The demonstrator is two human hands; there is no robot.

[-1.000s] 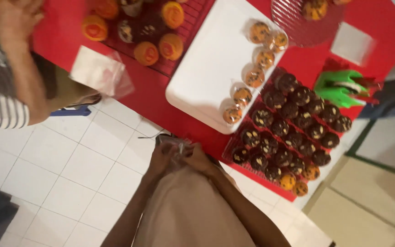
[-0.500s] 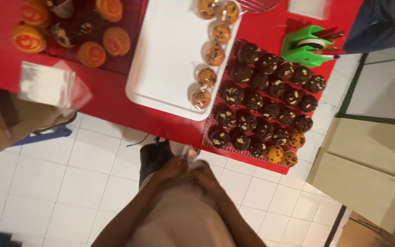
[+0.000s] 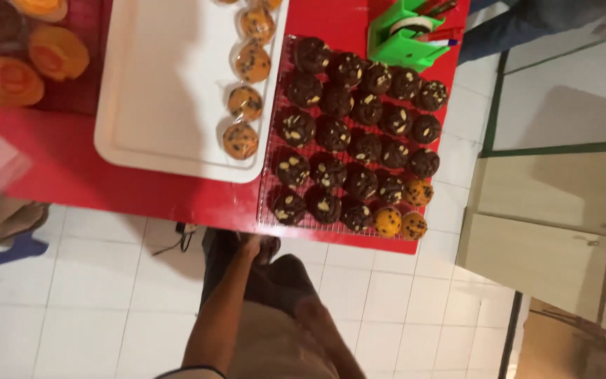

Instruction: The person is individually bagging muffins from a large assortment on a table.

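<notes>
The hands, clasped together at the waist a second ago, now part, the left hand reaching toward the table edge below the muffin rack. The view slides right, nearer the muffins.

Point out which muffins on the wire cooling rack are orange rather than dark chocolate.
Three orange chip-studded muffins at the wire cooling rack's near right corner: and. All others there are dark brown.

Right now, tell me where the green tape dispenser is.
The green tape dispenser sits at the head view's top, on the red table, just beyond the rack of dark muffins.
</notes>
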